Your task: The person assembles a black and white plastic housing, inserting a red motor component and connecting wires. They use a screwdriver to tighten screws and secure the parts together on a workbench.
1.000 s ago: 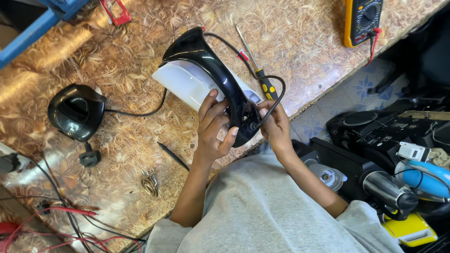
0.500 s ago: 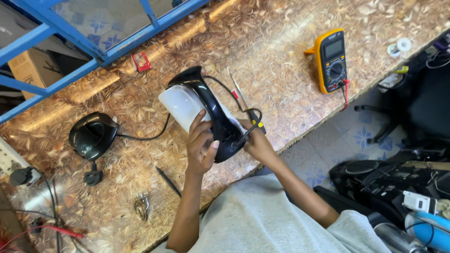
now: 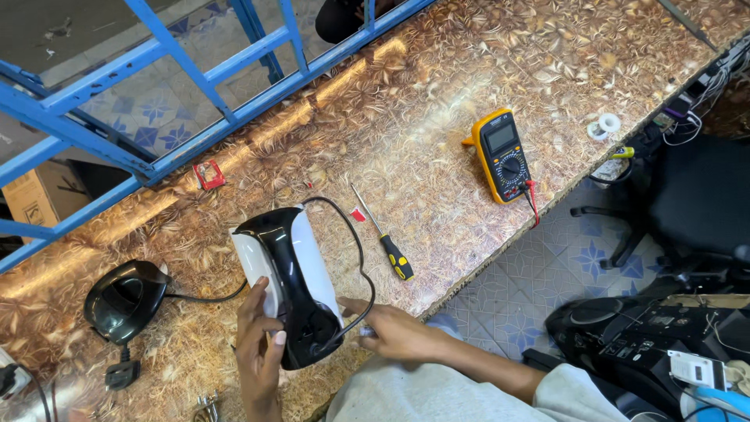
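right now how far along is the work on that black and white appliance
Tools are out: screwdriver and multimeter lie unused on the bench. In hand: left hand steadies the appliance lying down; right hand rests by its cord. No opened casing shows, so the repair itself looks ahead.

Electric kettle [image 3: 285, 285], white body with glossy black handle and lid, lay on its side on the patterned worktop, black end toward the near edge; the left hand [image 3: 260, 344] gripped its white flank; the right hand [image 3: 394, 332] rested just beside its black end, fingers on the worktop; a thin black cable [image 3: 361, 262] looped from the kettle's upper end round its right side to the black end.
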